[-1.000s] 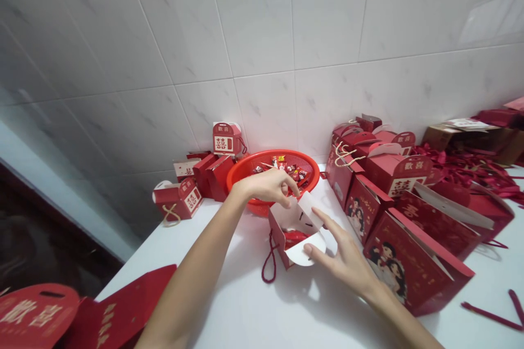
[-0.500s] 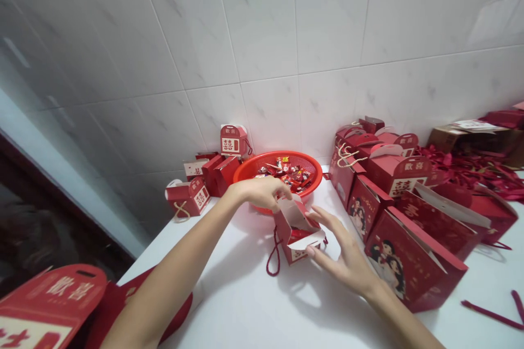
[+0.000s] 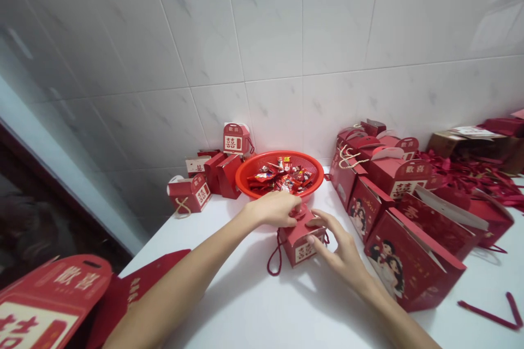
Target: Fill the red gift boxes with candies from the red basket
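A small red paper gift box (image 3: pixel 301 240) with a cream front label stands on the white table in front of the basket, its top flaps folded over. A dark red cord loop hangs at its left side. My left hand (image 3: pixel 278 210) is closed, with bent fingers on the flap at the top of the box. On the right, my right hand (image 3: pixel 339 248) grips the box, with its thumb at the front and its fingers at the top edge. Wrapped candies (image 3: pixel 286 174) fill the red plastic basket (image 3: pixel 242 172) just behind.
Several red boxes (image 3: pixel 409 174) and larger red bags (image 3: pixel 413 262) crowd the right side. More small boxes (image 3: pixel 194 193) stand at the back left. A big red box (image 3: pixel 53 300) lies near left. A dark red cord (image 3: pixel 487 316) rests at the right. Behind is a tiled wall.
The box's raised flaps have come down, covering the opening where red contents showed. My left hand has moved slightly right and down onto the top. My right hand stays at the box's side.
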`<action>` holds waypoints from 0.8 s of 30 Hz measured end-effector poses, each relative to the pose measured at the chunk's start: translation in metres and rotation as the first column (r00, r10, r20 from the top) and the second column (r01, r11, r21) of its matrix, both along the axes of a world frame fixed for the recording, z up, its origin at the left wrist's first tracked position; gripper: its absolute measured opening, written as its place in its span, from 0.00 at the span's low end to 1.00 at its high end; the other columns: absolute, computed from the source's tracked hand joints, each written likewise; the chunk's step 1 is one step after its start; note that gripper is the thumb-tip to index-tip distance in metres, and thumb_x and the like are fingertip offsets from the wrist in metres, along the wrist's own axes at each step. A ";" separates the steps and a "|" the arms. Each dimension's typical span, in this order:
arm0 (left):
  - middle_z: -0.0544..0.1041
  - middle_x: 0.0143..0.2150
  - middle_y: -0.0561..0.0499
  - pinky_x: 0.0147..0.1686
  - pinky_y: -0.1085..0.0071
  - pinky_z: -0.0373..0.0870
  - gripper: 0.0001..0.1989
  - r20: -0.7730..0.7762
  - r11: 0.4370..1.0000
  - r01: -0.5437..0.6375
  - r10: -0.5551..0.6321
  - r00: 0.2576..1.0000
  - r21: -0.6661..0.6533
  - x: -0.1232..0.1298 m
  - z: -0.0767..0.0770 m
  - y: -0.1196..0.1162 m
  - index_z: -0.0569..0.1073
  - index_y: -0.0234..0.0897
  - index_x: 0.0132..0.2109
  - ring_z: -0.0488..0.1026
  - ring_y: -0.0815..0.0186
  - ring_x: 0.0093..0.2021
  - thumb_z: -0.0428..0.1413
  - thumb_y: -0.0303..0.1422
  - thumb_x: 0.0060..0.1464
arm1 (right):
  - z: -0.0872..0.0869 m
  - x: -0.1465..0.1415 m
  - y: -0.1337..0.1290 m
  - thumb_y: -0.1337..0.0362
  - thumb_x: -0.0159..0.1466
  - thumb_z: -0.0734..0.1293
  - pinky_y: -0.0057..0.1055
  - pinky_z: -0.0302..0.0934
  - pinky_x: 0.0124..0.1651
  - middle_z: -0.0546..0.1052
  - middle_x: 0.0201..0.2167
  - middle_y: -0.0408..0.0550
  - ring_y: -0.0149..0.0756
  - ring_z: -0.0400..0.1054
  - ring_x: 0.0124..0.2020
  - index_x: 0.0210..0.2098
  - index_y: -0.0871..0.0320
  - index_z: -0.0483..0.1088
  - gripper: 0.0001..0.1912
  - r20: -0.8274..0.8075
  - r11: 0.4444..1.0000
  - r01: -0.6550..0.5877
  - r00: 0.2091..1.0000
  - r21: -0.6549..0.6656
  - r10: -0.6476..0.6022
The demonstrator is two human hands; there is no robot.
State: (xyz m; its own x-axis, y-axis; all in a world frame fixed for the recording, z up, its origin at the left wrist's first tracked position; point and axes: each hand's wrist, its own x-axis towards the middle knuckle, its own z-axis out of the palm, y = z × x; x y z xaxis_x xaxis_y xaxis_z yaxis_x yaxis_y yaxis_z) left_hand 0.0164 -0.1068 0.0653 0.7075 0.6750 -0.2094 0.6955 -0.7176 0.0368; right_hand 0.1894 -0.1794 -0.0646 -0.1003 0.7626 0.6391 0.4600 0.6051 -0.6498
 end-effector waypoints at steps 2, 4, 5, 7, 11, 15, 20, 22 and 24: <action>0.80 0.39 0.46 0.30 0.70 0.64 0.09 0.004 1.000 0.004 -0.003 1.000 -0.028 0.000 0.001 0.000 0.76 0.38 0.42 0.76 0.58 0.38 0.55 0.34 0.56 | 0.000 -0.004 0.002 0.58 0.68 0.65 0.36 0.69 0.48 0.78 0.46 0.52 0.41 0.75 0.45 0.57 0.55 0.64 0.19 -0.028 0.999 0.040 0.999 0.007 -0.039; 0.81 0.38 0.47 0.30 0.70 0.63 0.10 0.016 1.000 -0.014 0.014 1.000 -0.009 0.000 0.001 -0.002 0.77 0.39 0.39 0.77 0.59 0.37 0.52 0.33 0.59 | -0.001 -0.009 0.006 0.58 0.68 0.65 0.36 0.70 0.48 0.78 0.46 0.53 0.42 0.75 0.45 0.55 0.56 0.66 0.18 -0.051 0.995 0.091 0.995 0.026 -0.090; 0.81 0.37 0.47 0.29 0.70 0.62 0.10 0.012 1.000 -0.026 0.026 1.000 0.008 0.001 0.001 -0.003 0.78 0.39 0.37 0.77 0.59 0.37 0.51 0.32 0.59 | -0.003 -0.012 0.008 0.57 0.68 0.65 0.37 0.70 0.48 0.78 0.47 0.53 0.42 0.74 0.46 0.54 0.56 0.66 0.17 -0.060 0.993 0.116 0.992 0.033 -0.114; 0.81 0.36 0.46 0.28 0.70 0.60 0.12 -0.011 0.999 -0.038 0.039 0.999 0.032 0.001 0.002 -0.006 0.78 0.38 0.35 0.77 0.59 0.36 0.49 0.30 0.59 | -0.006 -0.016 0.012 0.57 0.67 0.65 0.39 0.70 0.49 0.76 0.49 0.54 0.43 0.73 0.48 0.55 0.56 0.65 0.19 -0.073 0.987 0.157 0.985 0.041 -0.154; 0.81 0.35 0.46 0.28 0.70 0.60 0.14 -0.054 1.000 0.004 -0.004 0.999 -0.004 0.002 0.005 -0.008 0.78 0.36 0.35 0.75 0.61 0.33 0.47 0.28 0.60 | -0.009 -0.018 0.015 0.55 0.65 0.66 0.43 0.68 0.52 0.74 0.50 0.57 0.47 0.71 0.52 0.52 0.57 0.65 0.19 -0.070 0.975 0.222 0.973 0.028 -0.220; 0.81 0.36 0.47 0.27 0.72 0.60 0.13 -0.060 0.992 -0.029 0.022 0.998 -0.124 0.002 0.009 -0.011 0.79 0.36 0.40 0.75 0.62 0.33 0.51 0.36 0.60 | -0.007 -0.018 0.005 0.57 0.68 0.63 0.46 0.66 0.53 0.74 0.48 0.57 0.51 0.68 0.57 0.37 0.56 0.69 0.10 -0.027 0.971 0.241 0.970 0.014 -0.240; 0.81 0.40 0.44 0.25 0.71 0.60 0.15 -0.160 0.992 -0.096 0.082 0.984 -0.078 0.010 0.013 -0.025 0.77 0.34 0.46 0.76 0.59 0.36 0.57 0.38 0.54 | -0.007 -0.022 -0.024 0.52 0.67 0.64 0.52 0.64 0.56 0.68 0.59 0.60 0.56 0.63 0.62 0.47 0.54 0.71 0.16 0.164 0.966 0.253 0.956 -0.048 -0.242; 0.81 0.40 0.43 0.25 0.71 0.60 0.14 -0.179 0.994 -0.088 0.076 0.981 -0.060 0.013 0.015 -0.030 0.77 0.34 0.45 0.76 0.59 0.36 0.56 0.37 0.55 | -0.010 -0.023 -0.035 0.49 0.63 0.68 0.53 0.64 0.58 0.58 0.67 0.63 0.60 0.59 0.65 0.58 0.54 0.66 0.28 0.263 0.964 0.256 0.937 -0.077 -0.228; 0.81 0.40 0.43 0.24 0.71 0.59 0.14 -0.186 0.995 -0.070 0.055 0.981 -0.072 0.015 0.016 -0.033 0.77 0.33 0.44 0.76 0.59 0.34 0.55 0.37 0.55 | -0.012 -0.023 -0.043 0.52 0.61 0.70 0.51 0.64 0.59 0.54 0.69 0.62 0.59 0.57 0.66 0.62 0.53 0.63 0.32 0.284 0.963 0.256 0.932 -0.084 -0.223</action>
State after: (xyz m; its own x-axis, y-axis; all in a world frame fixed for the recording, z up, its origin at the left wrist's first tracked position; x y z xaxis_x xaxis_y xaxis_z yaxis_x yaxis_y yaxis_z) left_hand 0.0310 -0.1403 0.0809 0.6089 0.6932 -0.3857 0.7390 -0.6724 -0.0418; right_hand 0.1660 -0.2227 -0.0769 -0.0608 0.8532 0.5181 0.7494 0.3819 -0.5408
